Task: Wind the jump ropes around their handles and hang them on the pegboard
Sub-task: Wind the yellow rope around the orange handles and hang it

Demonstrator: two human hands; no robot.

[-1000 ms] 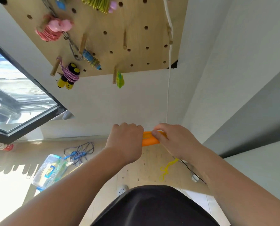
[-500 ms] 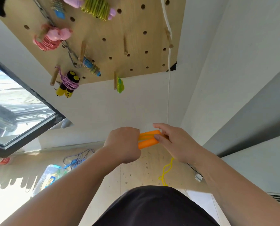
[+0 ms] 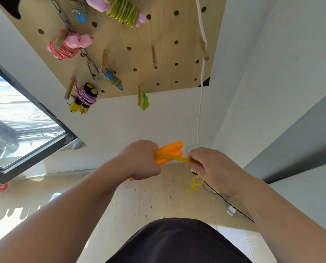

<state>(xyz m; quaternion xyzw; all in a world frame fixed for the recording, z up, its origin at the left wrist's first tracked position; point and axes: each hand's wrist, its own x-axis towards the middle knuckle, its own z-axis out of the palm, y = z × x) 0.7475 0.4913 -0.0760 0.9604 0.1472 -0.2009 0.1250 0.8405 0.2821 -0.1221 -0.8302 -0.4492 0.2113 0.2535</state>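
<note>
My left hand (image 3: 141, 160) grips two orange jump-rope handles (image 3: 172, 149) held together, their ends pointing right. A yellow rope (image 3: 179, 158) crosses the handles, and my right hand (image 3: 209, 168) pinches it just to their right. The rope's loose tail (image 3: 193, 185) dangles below my right hand. Above, the wooden pegboard (image 3: 169, 29) carries several wound ropes: a pink one (image 3: 69, 44), a yellow-green one (image 3: 125, 11), a purple one on black-and-yellow handles (image 3: 85, 97), a blue one (image 3: 113, 80) and a small green one (image 3: 144, 101).
Bare wooden pegs (image 3: 154, 56) (image 3: 204, 49) stick out at the pegboard's right half. A white cord (image 3: 201, 103) hangs down the wall. A window (image 3: 21, 120) is at the left. A thin black wire (image 3: 228, 203) lies on the wooden floor (image 3: 158, 196) beside a white plug.
My right hand has drawn back from the handles to their right, pulling the yellow rope across them. The view has tilted down a little, so the pegboard sits lower in frame.
</note>
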